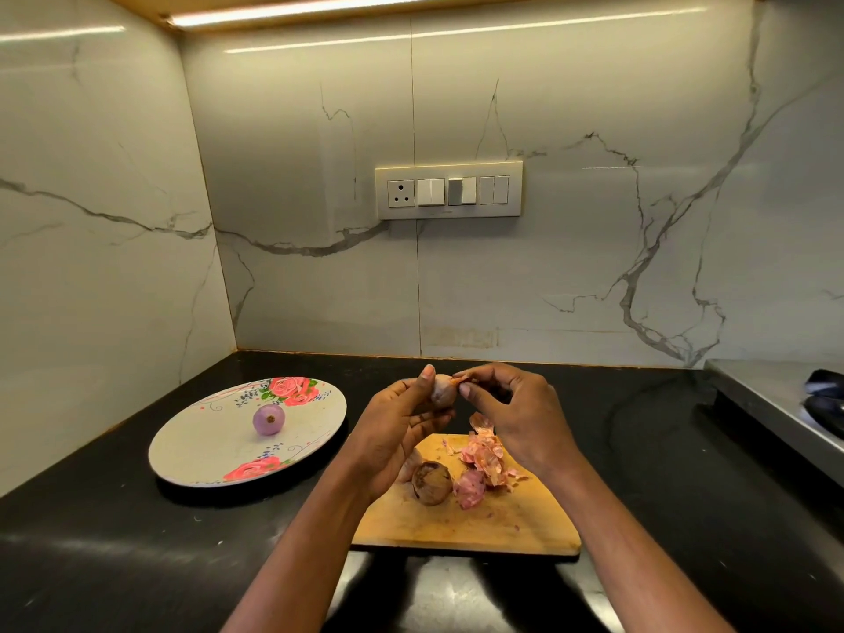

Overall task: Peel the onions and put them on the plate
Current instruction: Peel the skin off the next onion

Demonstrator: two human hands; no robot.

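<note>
My left hand (396, 427) grips a small pale onion (442, 389) above the far end of the wooden cutting board (479, 523). My right hand (511, 408) pinches a strip of orange skin (458, 380) at the onion's top. A peeled purple onion (268, 419) sits in the middle of the white plate with pink roses (205, 445) on the left. An unpeeled brown onion (431, 482) lies on the board beside a heap of pink and orange peels (482, 463).
The black counter (137, 541) runs to marble walls at the back and left. A steel stove surface (776, 399) with a dark burner part stands at the right edge. A socket and switch panel (448, 191) is on the back wall.
</note>
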